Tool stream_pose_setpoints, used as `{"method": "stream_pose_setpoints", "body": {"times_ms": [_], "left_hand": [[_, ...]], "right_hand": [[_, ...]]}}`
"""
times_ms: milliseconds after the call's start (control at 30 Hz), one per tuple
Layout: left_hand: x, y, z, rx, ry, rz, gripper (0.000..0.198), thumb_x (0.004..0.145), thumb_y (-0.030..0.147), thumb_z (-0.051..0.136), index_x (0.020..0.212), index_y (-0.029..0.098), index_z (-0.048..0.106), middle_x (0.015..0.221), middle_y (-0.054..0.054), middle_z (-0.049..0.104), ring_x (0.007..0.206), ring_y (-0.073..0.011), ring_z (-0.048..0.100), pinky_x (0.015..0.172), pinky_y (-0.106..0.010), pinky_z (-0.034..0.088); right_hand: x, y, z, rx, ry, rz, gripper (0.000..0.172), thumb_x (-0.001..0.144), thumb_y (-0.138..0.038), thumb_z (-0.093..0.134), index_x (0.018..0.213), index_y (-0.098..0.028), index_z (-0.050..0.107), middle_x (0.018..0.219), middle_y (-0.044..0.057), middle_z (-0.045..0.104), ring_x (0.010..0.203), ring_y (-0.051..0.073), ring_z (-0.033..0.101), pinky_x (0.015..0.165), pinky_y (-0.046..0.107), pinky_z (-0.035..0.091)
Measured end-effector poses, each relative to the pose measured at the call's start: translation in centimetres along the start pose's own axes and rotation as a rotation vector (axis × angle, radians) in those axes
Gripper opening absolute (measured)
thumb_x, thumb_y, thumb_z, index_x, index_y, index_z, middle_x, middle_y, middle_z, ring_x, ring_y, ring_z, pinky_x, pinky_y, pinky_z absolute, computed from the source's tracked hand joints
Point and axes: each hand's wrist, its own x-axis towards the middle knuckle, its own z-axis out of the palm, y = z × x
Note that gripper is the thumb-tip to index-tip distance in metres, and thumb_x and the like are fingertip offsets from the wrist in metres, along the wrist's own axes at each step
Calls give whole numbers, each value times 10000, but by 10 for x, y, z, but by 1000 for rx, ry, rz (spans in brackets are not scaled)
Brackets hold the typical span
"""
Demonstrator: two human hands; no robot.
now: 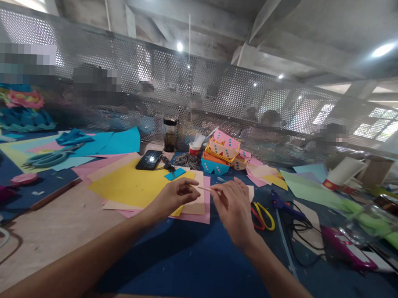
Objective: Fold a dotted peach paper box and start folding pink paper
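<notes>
My right hand (234, 210) pinches a thin, pale pinkish stick or narrow strip (204, 188) that points left; its exact kind is too small to tell. Just left of its tip is my left hand (175, 195), fingers bent, thumb and forefinger apart, with nothing visible between them. Both hands are raised over a stack of pink and peach paper sheets, with a yellow sheet (128, 185) on top. A small blue piece of paper (175, 174) lies behind my left hand. Scissors with red and yellow handles (267, 217) rest right of my right hand.
Folded paper shapes with dots (218, 152) are piled behind the hands, near a phone (149, 159), a lidded bottle (169, 136) and a red-and-white cup (195, 149). A purple glue gun (289, 205) with a cord lies right, teal scissors (50, 157) left. A perforated metal screen (156, 77) stands behind.
</notes>
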Motion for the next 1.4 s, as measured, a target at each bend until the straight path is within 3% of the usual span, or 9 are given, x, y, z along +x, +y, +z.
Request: {"method": "stream_pose_setpoints", "body": {"times_ms": [233,500,733,933,1100,1233,1400], "left_hand": [[-9,-6,7,-284,-154,-195,245,780,366,852,908,181,756,989,-85,777,871,-179,720,911,-359,550],[-9,-7,7,-477,-180,-206,164,822,305,829,848,179,727,883,-26,695,776,-111,629,812,-249,516],[-5,-5,2,-527,-169,-166,186,864,308,794,845,177,664,759,15,628,712,-96,602,764,-231,500],[-1,4,-8,-553,-124,-110,190,868,276,789,830,174,634,796,5,664,739,-109,632,733,-219,506],[2,3,-12,-605,-111,-105,157,872,250,784,850,162,655,773,8,665,702,-102,632,670,-204,507],[4,2,-16,-653,-87,-96,137,859,226,793,892,162,676,761,14,662,691,-103,629,673,-213,524],[4,8,-19,-718,-29,-82,147,849,211,801,923,167,682,757,32,644,644,-80,595,638,-193,525]], "right_hand": [[-5,-6,1,-36,-42,-94,75,1028,-248,568,1024,-241,643,907,-3,699,892,179,636,1162,492,272],[-6,-8,4,28,-85,-138,126,1024,-264,585,1138,-252,638,980,-4,724,927,181,643,1172,496,250],[-3,-4,-2,89,-67,-137,216,1035,-300,554,1235,-261,622,1052,25,715,1019,196,640,1147,458,296],[7,27,-9,15,124,146,211,1039,-355,514,1097,-231,674,1092,62,708,1064,225,626,980,381,424],[13,51,-6,-31,-73,419,274,1024,-412,491,1030,-244,706,1028,52,734,902,212,670,847,334,442],[10,56,-3,-36,-205,512,345,1020,-470,476,933,-266,739,767,32,735,751,221,680,696,307,397],[11,56,-2,70,-352,557,454,1032,-540,400,890,-288,750,563,-16,658,649,199,665,653,287,380]]}}
